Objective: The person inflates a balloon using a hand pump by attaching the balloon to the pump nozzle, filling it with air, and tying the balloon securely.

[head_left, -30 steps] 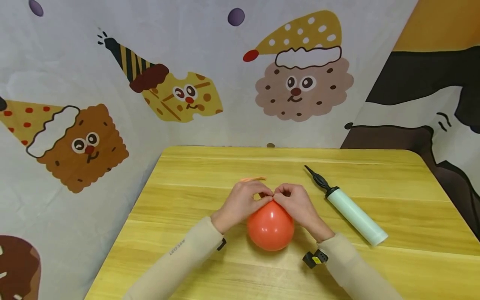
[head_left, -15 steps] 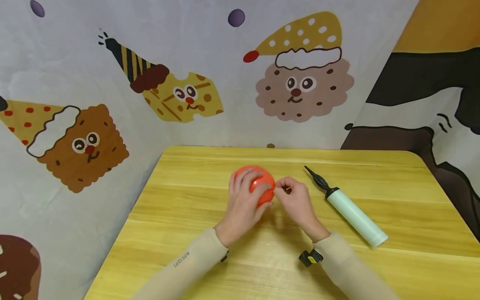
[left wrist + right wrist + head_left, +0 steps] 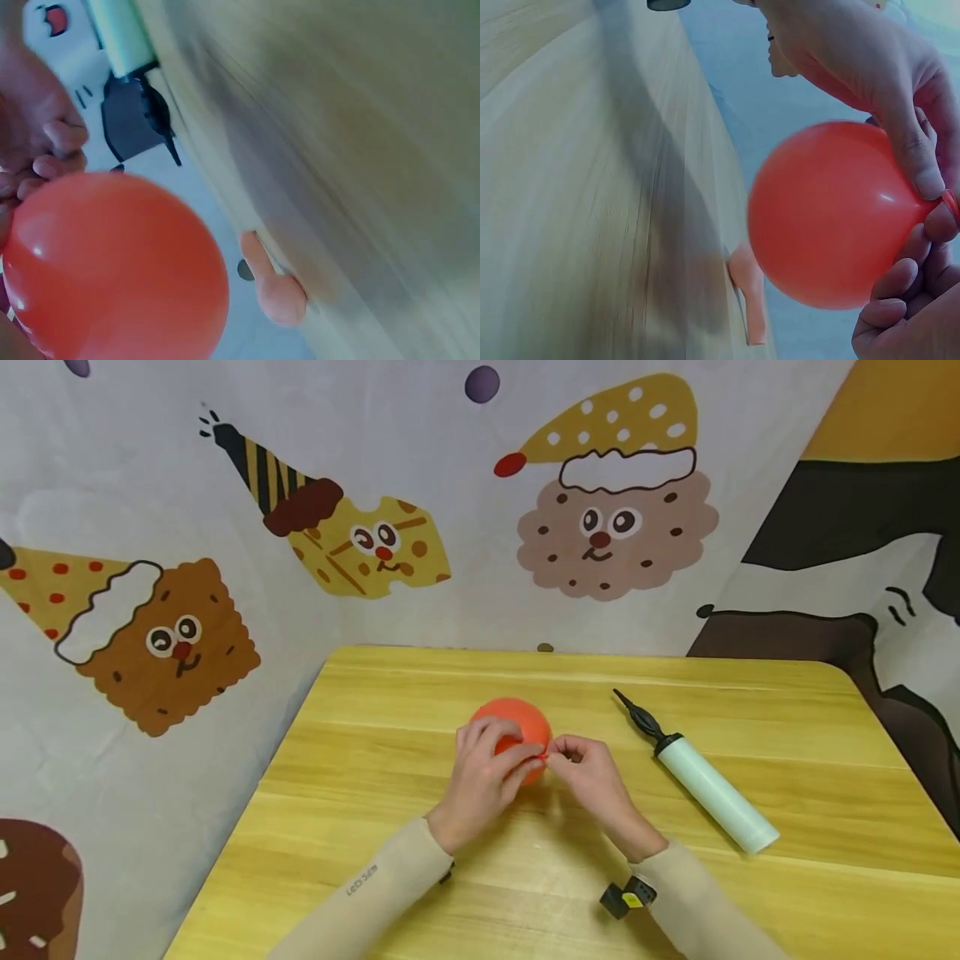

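An inflated red-orange balloon [image 3: 525,717] is held above the table, its neck turned to the right. My left hand [image 3: 478,781] lies over the balloon's near side, with thumb and index finger pinching the base of the neck. From the right, my right hand [image 3: 596,781] pinches the neck's rolled end with its fingertips. In the right wrist view the red neck end [image 3: 951,204] shows between the fingers of both hands. The left wrist view has the round balloon [image 3: 120,270] large in front, with the right hand's curled fingers [image 3: 56,150] beside it.
A pale green hand pump [image 3: 716,793] with a black nozzle lies on the wooden table [image 3: 375,727], right of the hands. A limp, uninflated orange balloon [image 3: 281,298] rests on the table behind the inflated one. A cartoon-printed cloth [image 3: 480,618] hangs beyond the far edge.
The balloon has swung from below the hands to up and left, its neck now pointing right. My left hand has moved from the neck onto the balloon, then back to pinching the neck.
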Available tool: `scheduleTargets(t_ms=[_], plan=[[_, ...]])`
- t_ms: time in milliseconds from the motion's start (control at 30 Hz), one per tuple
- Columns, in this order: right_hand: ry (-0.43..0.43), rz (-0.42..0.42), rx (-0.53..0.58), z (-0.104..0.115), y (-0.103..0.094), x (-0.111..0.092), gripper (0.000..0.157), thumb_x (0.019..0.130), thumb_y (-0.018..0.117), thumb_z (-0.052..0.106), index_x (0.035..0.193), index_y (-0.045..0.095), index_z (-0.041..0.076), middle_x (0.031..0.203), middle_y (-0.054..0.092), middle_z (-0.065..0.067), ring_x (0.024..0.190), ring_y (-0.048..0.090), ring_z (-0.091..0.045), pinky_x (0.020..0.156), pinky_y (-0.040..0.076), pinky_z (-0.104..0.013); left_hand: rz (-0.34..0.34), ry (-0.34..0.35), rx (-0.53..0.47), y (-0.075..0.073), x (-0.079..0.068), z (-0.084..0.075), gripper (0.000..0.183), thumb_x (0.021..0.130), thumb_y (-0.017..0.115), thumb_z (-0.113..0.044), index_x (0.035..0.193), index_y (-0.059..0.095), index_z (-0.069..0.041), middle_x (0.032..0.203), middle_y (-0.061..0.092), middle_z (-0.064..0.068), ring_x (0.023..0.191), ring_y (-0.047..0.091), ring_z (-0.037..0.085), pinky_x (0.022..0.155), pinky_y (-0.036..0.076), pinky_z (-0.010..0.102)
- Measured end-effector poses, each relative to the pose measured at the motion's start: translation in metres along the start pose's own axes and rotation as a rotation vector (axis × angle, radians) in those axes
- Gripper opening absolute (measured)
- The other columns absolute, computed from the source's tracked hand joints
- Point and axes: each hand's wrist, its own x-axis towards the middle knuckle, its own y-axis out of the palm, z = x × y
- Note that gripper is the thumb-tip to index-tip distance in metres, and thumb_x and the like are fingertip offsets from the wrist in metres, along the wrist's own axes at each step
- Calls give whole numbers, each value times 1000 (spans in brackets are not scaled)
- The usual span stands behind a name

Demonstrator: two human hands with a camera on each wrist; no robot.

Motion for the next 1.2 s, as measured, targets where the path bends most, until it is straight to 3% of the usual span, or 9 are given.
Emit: scheduleTargets(t_ms=[100, 267, 400, 533, 700, 800, 967, 1100, 1200], plan=[[-2, 6, 23, 1, 1, 0, 10, 91, 60, 1, 91, 69, -2, 82, 63, -6, 76, 52, -17, 62, 40, -22, -45, -37, -63, -1, 0, -2, 15, 83, 88, -18, 92, 77, -13, 106, 64, 2, 109, 56, 25, 91, 41, 46], [12, -3, 43, 1, 4, 0, 10, 90, 60, 0, 91, 69, -3, 83, 63, -6, 76, 53, -17, 62, 40, -22, -73, -3, -59, -1, -2, -3, 15, 79, 91, -16, 90, 82, -13, 106, 70, 2, 111, 60, 26, 96, 43, 49], [25, -13, 40, 1, 6, 1, 9, 90, 60, 0, 90, 69, -2, 81, 63, -6, 75, 53, -17, 62, 40, -22, -57, 21, -48, -2, -2, -1, 16, 80, 90, -19, 93, 84, -13, 106, 72, 1, 112, 60, 26, 101, 43, 54], [49, -1, 47, 2, 6, 1, 9, 89, 60, 1, 91, 68, -3, 83, 63, -7, 78, 53, -19, 64, 41, -23, -41, -2, -51, -5, 0, -1, 14, 80, 90, -19, 92, 83, -13, 105, 73, 0, 111, 60, 25, 106, 42, 60], [60, 47, 59, 2, 5, 2, 8, 89, 61, 1, 94, 66, -3, 88, 63, -8, 84, 54, -21, 68, 44, -24, -16, -66, -100, -8, 3, -1, 12, 80, 91, -17, 88, 83, -12, 103, 74, -1, 110, 61, 23, 107, 44, 52], [57, 79, 76, 2, 4, 2, 7, 90, 62, 1, 95, 65, -3, 90, 62, -8, 86, 54, -21, 69, 45, -24, -7, -57, -133, -8, 3, 1, 11, 80, 91, -14, 87, 84, -11, 101, 75, -1, 109, 62, 23, 106, 45, 46], [58, 111, 103, 3, 3, 1, 7, 90, 62, 0, 95, 62, -3, 92, 60, -9, 88, 54, -21, 71, 46, -24, 13, -25, -175, -9, 2, 2, 12, 80, 90, -10, 91, 84, -8, 101, 78, 0, 111, 64, 25, 106, 46, 51], [43, 131, 95, 4, 2, 0, 7, 90, 64, 1, 95, 61, -3, 93, 58, -9, 89, 52, -22, 71, 45, -24, 58, -63, -227, -12, 2, 1, 12, 82, 88, -8, 93, 84, -8, 103, 79, 1, 115, 63, 25, 109, 42, 58], [26, 152, 65, 5, 0, 0, 10, 89, 65, 3, 96, 60, -3, 92, 57, -9, 88, 52, -23, 70, 44, -25, 96, -96, -277, -15, 4, 1, 11, 83, 86, -7, 94, 84, -7, 104, 78, 2, 116, 62, 26, 112, 41, 55]])
